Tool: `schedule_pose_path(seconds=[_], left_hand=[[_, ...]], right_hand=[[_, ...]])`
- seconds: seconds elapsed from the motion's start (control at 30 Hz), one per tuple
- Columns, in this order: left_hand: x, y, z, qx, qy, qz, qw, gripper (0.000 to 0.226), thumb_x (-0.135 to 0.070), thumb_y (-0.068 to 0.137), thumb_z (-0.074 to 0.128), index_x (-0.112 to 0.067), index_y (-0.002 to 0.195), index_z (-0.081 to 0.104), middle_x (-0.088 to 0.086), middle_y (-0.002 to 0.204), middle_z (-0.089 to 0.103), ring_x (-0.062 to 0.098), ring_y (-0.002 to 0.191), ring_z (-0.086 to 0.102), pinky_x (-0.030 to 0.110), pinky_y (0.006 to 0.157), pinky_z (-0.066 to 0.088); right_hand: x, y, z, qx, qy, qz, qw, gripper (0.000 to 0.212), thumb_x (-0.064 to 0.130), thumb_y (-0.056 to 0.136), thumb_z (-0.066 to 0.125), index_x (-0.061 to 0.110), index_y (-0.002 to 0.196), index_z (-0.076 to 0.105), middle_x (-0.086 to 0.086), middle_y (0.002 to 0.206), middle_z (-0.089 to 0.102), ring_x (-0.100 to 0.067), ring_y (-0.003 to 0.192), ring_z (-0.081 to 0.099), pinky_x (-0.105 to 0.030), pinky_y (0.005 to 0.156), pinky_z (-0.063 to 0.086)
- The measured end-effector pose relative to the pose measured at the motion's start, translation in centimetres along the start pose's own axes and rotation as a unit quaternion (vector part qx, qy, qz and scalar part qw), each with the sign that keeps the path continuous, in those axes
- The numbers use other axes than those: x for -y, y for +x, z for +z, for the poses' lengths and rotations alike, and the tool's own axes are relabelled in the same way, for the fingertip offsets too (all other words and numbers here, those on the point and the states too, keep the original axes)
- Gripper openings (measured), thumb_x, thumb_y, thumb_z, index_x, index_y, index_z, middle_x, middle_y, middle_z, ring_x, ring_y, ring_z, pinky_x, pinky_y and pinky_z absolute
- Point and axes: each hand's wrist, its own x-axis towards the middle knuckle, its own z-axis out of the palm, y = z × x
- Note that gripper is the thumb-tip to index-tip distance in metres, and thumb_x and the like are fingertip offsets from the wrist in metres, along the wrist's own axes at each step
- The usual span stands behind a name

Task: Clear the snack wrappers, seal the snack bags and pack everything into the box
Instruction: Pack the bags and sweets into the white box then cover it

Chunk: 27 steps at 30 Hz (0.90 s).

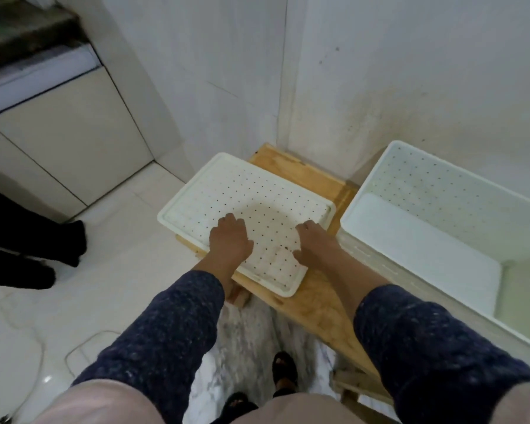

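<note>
A white perforated lid (pixel 251 191) lies flat on a low wooden table (pixel 315 304) in the corner of the room. My left hand (pixel 230 240) rests palm down on the lid's near left part, fingers fairly straight. My right hand (pixel 314 243) lies palm down on the lid's near right part. To the right stands a white perforated box (pixel 441 191), open at the top, with a white sheet (pixel 419 249) inside and nothing else visible in it. No snack bags or wrappers are in sight.
White walls meet in a corner just behind the table. A cream cabinet door (pixel 65 136) is at the far left. Another person's dark-clad legs and feet (pixel 34 249) stand on the white floor at the left. My own feet in sandals (pixel 283 371) are below.
</note>
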Motion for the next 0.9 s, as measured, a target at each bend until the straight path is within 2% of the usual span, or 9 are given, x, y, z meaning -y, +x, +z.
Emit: schedule_pose_path(seconds=[0.17, 0.43, 0.63, 0.9], left_hand=[[0.4, -1.9, -2.1, -0.024, 0.038, 0.075, 0.996, 0.056, -0.043, 0.093, 0.048, -0.006, 0.134, 0.04, 0.012, 0.137, 0.039, 0.027, 0.127, 0.039, 0.037, 0.098, 0.04], [-0.6, -7.4, -3.5, -0.041, -0.001, 0.208, 0.977, 0.06, -0.046, 0.093, 0.048, -0.005, 0.136, 0.04, 0.011, 0.138, 0.039, 0.027, 0.127, 0.04, 0.038, 0.096, 0.042], [-6.9, -14.0, -2.3, -0.001, 0.004, 0.306, 0.952, 0.06, -0.048, 0.092, 0.049, -0.005, 0.134, 0.042, 0.013, 0.135, 0.044, 0.029, 0.12, 0.048, 0.037, 0.094, 0.044], [-18.0, -24.4, -0.7, 0.0, 0.006, 0.449, 0.893, 0.062, -0.048, 0.093, 0.047, -0.006, 0.138, 0.038, 0.012, 0.142, 0.04, 0.028, 0.128, 0.042, 0.037, 0.101, 0.04]], right_hand=[[1.5, -3.4, -1.7, -0.029, 0.031, 0.05, 0.998, 0.061, 0.031, 0.09, 0.055, 0.007, 0.141, 0.031, -0.012, 0.141, 0.038, -0.029, 0.127, 0.044, -0.039, 0.097, 0.043], [3.2, -14.3, -0.4, -0.099, 0.109, 0.188, 0.971, 0.065, 0.036, 0.092, 0.051, 0.008, 0.144, 0.027, -0.013, 0.147, 0.034, -0.03, 0.131, 0.04, -0.04, 0.105, 0.039], [0.6, -25.3, 1.2, -0.123, 0.114, 0.298, 0.94, 0.07, 0.04, 0.093, 0.051, 0.007, 0.147, 0.021, -0.013, 0.152, 0.026, -0.03, 0.137, 0.034, -0.039, 0.108, 0.035], [-5.3, -39.0, 3.7, -0.174, 0.144, 0.428, 0.875, 0.061, 0.036, 0.091, 0.052, 0.003, 0.14, 0.034, -0.017, 0.143, 0.037, -0.031, 0.132, 0.039, -0.039, 0.107, 0.035]])
